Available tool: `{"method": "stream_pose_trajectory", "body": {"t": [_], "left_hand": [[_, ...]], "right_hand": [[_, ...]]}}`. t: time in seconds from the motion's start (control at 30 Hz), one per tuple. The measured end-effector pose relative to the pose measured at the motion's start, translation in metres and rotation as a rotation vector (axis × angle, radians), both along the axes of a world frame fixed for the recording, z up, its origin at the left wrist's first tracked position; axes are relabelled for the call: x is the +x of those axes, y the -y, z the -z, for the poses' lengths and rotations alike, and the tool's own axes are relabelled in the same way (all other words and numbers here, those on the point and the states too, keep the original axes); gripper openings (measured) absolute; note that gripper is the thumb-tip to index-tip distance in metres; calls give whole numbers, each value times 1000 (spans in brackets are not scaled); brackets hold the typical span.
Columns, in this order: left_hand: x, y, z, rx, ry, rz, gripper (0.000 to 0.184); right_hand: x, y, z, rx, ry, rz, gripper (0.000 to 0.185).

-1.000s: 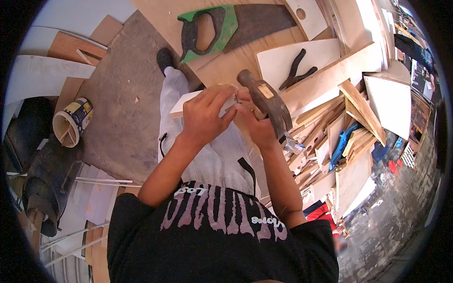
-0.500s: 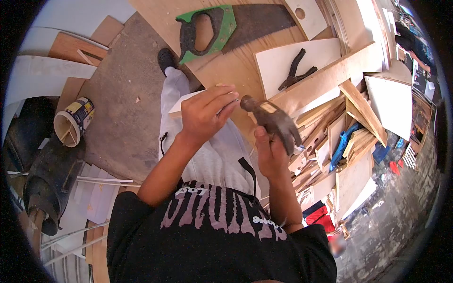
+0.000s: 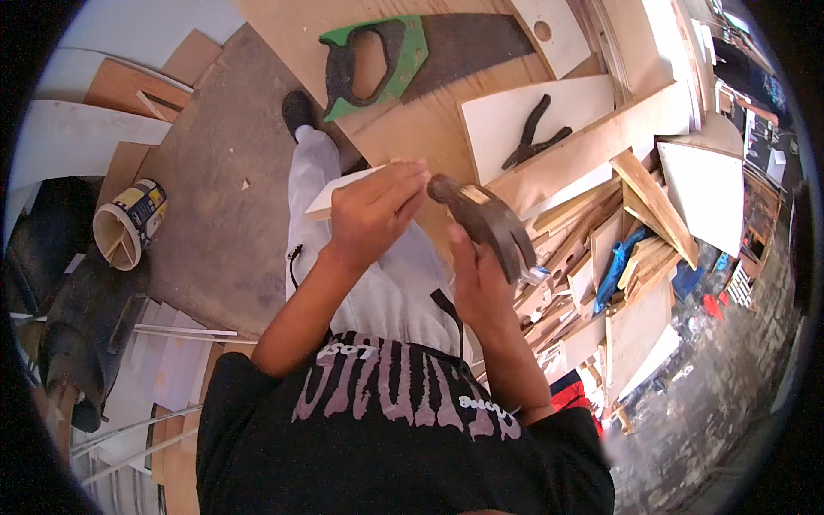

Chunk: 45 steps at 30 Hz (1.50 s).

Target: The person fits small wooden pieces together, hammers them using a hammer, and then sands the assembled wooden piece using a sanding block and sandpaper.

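Note:
My left hand [image 3: 375,212] is closed over a small white-faced board [image 3: 345,189] above my lap, its fingers pressed together toward the board's right end. What lies right at those fingertips is too small to make out. My right hand [image 3: 482,279] grips a claw hammer [image 3: 482,219], its thumb up along the side below the head. The hammer's striking face is close beside my left fingertips, and its claw points toward me. Most of the hammer's handle is hidden by the hand.
Ahead, a handsaw [image 3: 378,64] with a green and black handle lies on a plywood sheet [image 3: 412,129]. Black pliers [image 3: 536,137] rest on a white board. Wood offcuts [image 3: 592,249] pile up at right. A bucket [image 3: 129,225] stands left; another person's arm [image 3: 760,112] shows far right.
The hammer and my right hand have shifted slightly left, bringing the striking face nearer my left fingertips. My left hand keeps its grip on the board, almost unmoved.

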<state>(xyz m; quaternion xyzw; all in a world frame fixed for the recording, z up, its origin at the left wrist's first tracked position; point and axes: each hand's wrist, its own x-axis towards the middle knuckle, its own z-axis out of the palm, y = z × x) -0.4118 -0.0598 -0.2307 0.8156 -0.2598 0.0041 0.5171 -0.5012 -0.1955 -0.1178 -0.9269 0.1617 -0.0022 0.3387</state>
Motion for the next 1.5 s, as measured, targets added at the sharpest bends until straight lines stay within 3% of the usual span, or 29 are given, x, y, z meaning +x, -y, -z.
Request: {"method": "stream_pose_trajectory", "body": {"t": [0.1, 0.17, 0.2, 0.23, 0.33, 0.4, 0.5, 0.57, 0.6, 0.67, 0.73, 0.87, 0.9, 0.93, 1.03, 1.07, 1.13, 1.2, 1.3, 1.33, 1.43, 1.5], "left_hand": [[-4, -2, -1, -18, -11, 0, 25], [-3, -1, -1, -19, 3, -9, 25], [-4, -2, -1, -3, -6, -11, 24], [-3, -2, -2, 11, -13, -10, 23], [-1, -1, -4, -32, -9, 2, 22], [-2, -3, -6, -11, -20, 5, 22], [-3, -2, -7, 6, -17, 6, 21], [0, 0, -4, 12, -8, 4, 20], [0, -1, -4, -1, -6, 1, 21], [-3, -3, -4, -11, -17, 7, 21], [-1, -2, -5, -26, -8, 10, 22], [-1, -3, -2, 31, -9, 9, 25], [0, -4, -5, 8, -15, 11, 27], [0, -3, -5, -19, -21, 14, 28], [0, -4, -3, -39, -15, 26, 28], [-2, -3, -4, -43, -13, 27, 28], [-1, -1, -2, -18, -17, 2, 27], [-2, -3, -3, -17, -29, 1, 26], [-2, -3, -4, -18, -25, -4, 25], [-2, -3, -5, -6, -17, -5, 24], [-1, -2, -4, -45, -7, -7, 22], [-3, -3, -4, -34, -18, -3, 22]], "right_hand": [[-20, -1, -2, 348, -319, 259, 24], [-21, -4, 8, 47, 31, 36, 22], [-13, 1, 11, -200, 102, -224, 22], [-11, -1, 7, -206, 106, -220, 22], [2, -3, -14, 313, -201, 182, 23], [-13, -5, -6, 375, -256, 240, 28], [-3, 2, 4, -87, 78, -87, 35], [3, -4, -11, 312, -211, 168, 23], [10, -5, -23, 193, -235, 162, 24], [-7, -4, -17, 290, -211, 237, 24], [-7, -7, 1, 158, -48, 124, 25], [4, -1, -2, -7, 7, -67, 30], [-2, -4, -6, -1, 0, -64, 30], [-9, -7, -12, 220, -83, 113, 30], [-8, -9, 3, 265, 16, 172, 29], [-6, -6, 7, -21, 65, -43, 30], [0, -3, 6, -314, 125, -259, 30], [-4, -10, -15, 193, -134, 144, 30], [-7, -8, -5, 335, -221, 281, 32], [-3, -6, -2, 81, -94, 59, 31], [10, -9, -17, 147, -104, 59, 30], [3, -9, -24, 377, -176, 264, 30]]}}
